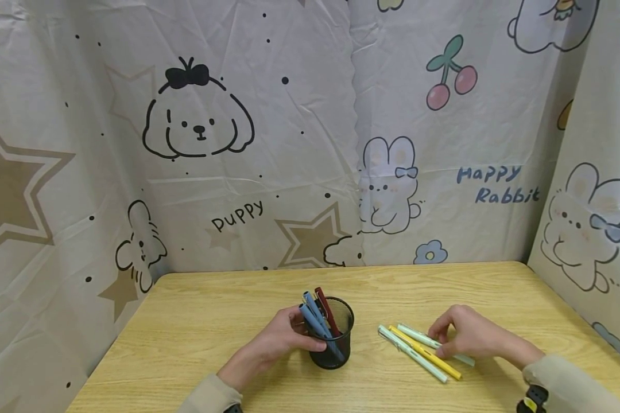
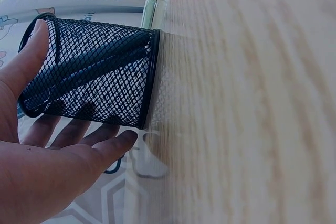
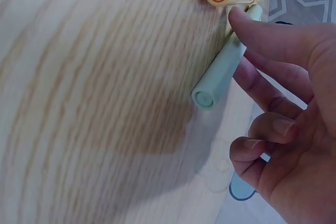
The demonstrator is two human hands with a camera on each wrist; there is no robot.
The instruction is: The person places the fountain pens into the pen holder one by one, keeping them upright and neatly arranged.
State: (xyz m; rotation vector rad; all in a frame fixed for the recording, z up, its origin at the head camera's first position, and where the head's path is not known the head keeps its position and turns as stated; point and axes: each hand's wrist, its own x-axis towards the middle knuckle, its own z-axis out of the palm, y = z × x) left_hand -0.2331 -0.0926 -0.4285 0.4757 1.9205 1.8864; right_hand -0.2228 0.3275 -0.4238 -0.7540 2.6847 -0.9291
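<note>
Between right fingers (image 3: pixel 265 87), 1 green pen (image 3: pixel 215 80) pinched, around mesh cup (image 1: pixel 342 350), left fingers (image 2: pixel 113 148) gripping

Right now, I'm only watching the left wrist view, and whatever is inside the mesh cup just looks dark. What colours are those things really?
Observer: From the head view, blue pens and a dark red pen lean in the mesh cup.
Visitor: Ah, lovely! I also spot something green near the right hand. How many pens lie over there?
Observer: Three: a yellow pen with a pale green pen on either side.
</note>
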